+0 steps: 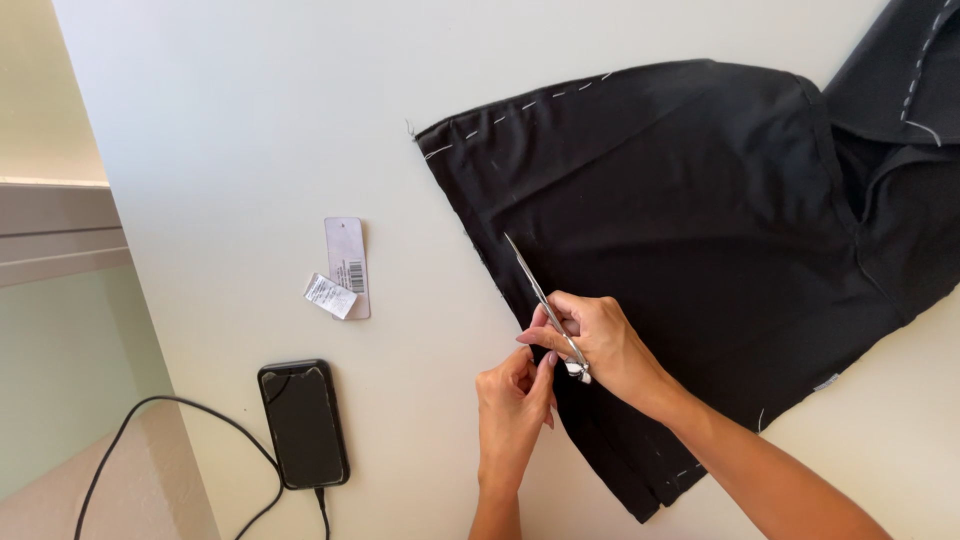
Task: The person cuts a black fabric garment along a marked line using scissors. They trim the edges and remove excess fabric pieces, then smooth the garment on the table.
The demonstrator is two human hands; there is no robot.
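Left on the bench (pixel 250 150): a black phone (pixel 303 424) lying flat, cable plugged in; two paper tags (pixel 340 283) above it. Our left hand (pixel 513 405) is pinching the black garment's (pixel 690 250) edge. Our right hand (pixel 598 345) is gripping slim scissors (pixel 540 295), blades resting on the cloth.

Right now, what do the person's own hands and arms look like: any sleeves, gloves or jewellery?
Both forearms are bare as far as the frame shows, with no sleeves or gloves. The left hand and right hand have long, pointed nails with a pinkish polish. No watch or bracelet shows at either wrist, and I can make out no ring, though some fingers are hidden.
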